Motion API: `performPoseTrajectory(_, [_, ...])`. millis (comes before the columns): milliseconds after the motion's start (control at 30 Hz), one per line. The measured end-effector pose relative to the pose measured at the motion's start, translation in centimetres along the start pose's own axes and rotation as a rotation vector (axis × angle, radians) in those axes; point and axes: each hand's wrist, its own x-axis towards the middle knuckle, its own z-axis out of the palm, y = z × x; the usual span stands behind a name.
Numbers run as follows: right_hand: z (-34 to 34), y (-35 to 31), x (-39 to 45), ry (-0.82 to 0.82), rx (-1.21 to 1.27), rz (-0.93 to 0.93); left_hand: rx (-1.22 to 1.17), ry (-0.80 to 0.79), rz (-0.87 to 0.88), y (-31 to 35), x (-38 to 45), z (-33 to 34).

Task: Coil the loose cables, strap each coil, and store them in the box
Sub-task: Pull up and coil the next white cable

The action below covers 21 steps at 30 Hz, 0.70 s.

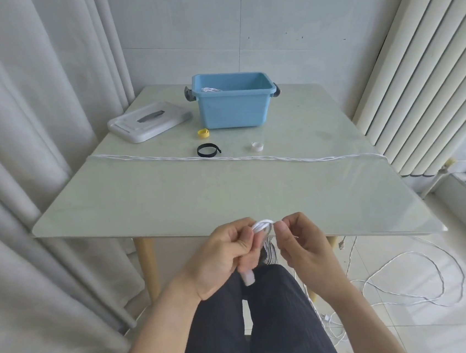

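At twelve o'clock, the open blue plastic box (234,101) contains a white cable coil (211,89). Left hand (223,259) and right hand (302,243) pinch a small white cable coil (263,227).

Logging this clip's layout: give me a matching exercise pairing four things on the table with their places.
Things:
1. yellow strap
2. black strap
3. lid
4. white cable

Places:
A. flat on the table, left of the box
B. stretched across the table from edge to edge
C. just in front of the box's left corner
D. beside the cable, left of the white strap

Pairs: 1-C, 2-D, 3-A, 4-B
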Motion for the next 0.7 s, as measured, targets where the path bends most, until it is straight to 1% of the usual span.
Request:
performPoseTrajectory(67, [-0.1, 0.2, 0.2, 0.059, -0.096, -0.04, -0.111, -0.013, -0.061, 0.3, -0.2, -0.2])
performPoseTrajectory(133, [-0.5, 0.2, 0.4, 0.084, -0.149, -0.047, -0.263, 0.033, -0.072, 0.5, -0.3, -0.2])
performPoseTrajectory(233, [-1.1, 0.3, 0.4, 0.044, -0.13, -0.021, -0.629, 0.247, 0.023, 1.1, -0.2, -0.4])
performPoseTrajectory(300, [-2.1, 0.7, 0.2, -0.023, -0.16, 0.023, -0.797, 0.359, 0.117, 1.6, -0.2, -1.0])
performPoseTrajectory(400, [-3.8, 1.7, -0.3, -0.242, -0.259, 0.182, -0.809, 0.455, 0.237, 1.9, -0.4, -2.3])
performPoseTrajectory(433, [-4.1, 1.9, -0.6, -0.281, -0.284, 0.215, -0.792, 0.471, 0.259, 2.0, -0.5, -2.6])
performPoseTrajectory(500, [-4.4, 2.1, -1.1, -0.252, -0.267, 0.184, -0.774, 0.466, 0.289, 2.2, -0.4, -2.8])
performPoseTrajectory(567, [-4.1, 2.0, -1.6, -0.211, -0.26, 0.088, -0.77, 0.473, 0.301, 2.5, -0.2, -2.6])
performPoseTrajectory(600, [-3.9, 2.0, -1.8, -0.222, -0.282, 0.068, -0.784, 0.479, 0.303, 2.6, -0.1, -2.3])
performPoseTrajectory(700, [-2.8, 1.7, -2.4, -0.328, -0.396, 0.088, -0.878, 0.475, 0.315, 2.8, 0.4, -2.0])
